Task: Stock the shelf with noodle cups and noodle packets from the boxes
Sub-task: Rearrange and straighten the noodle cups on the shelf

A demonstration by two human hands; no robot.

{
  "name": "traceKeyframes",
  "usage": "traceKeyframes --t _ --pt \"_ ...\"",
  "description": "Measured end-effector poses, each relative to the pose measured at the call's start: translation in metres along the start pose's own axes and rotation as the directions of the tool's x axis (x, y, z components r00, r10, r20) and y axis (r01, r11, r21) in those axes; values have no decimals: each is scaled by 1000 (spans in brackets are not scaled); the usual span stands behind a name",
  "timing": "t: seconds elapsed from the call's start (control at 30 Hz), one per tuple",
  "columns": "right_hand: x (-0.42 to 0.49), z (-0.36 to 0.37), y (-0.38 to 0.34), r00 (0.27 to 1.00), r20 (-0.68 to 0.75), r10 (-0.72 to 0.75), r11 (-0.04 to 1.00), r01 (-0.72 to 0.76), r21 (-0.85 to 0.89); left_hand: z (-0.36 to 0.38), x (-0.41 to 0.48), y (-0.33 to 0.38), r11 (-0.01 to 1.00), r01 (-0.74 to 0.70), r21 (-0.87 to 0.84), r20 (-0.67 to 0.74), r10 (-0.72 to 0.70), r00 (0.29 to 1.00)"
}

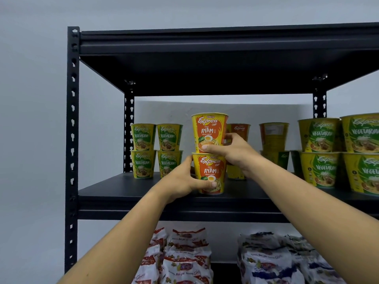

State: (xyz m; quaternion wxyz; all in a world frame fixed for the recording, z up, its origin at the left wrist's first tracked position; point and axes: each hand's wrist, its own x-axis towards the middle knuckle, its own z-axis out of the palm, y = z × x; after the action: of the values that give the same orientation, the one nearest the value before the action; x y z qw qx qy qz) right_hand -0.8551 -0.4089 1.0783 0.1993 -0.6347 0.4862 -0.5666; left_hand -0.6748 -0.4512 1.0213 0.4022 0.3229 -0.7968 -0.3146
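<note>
Centrally: top cup (208, 132) on bottom cup (209, 171) (both Ayam), mid shelf (123, 189). Right hand (231, 152) fingers grip top; left hand (184, 179), bottom.

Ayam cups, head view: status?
Hands: left hand grips lower Ayam cup, right hand grips upper Ayam cup. Stack upright at shelf front. Vegetarian cups left of it, orange cups behind.

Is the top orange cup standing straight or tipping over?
Upright. The top cup sits level on the lower cup, gripped by the right hand.
</note>
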Motion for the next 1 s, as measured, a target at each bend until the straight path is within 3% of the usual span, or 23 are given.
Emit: traceKeyframes --t 0.3,0.5,1.0 --pt "-6 0 17 999 28 -29 999 28 27 -1 -1 -2 1000 -19 6 10 19 1000" --pt "-22 -4 51 979 202 41 995 -60 85 -4 0 -5 999 -27 22 16 27 1000" --pt "-23 -5 55 976 213 36 993 -60 105 -4 0 -4 989 4 150 -5 -4 1000"
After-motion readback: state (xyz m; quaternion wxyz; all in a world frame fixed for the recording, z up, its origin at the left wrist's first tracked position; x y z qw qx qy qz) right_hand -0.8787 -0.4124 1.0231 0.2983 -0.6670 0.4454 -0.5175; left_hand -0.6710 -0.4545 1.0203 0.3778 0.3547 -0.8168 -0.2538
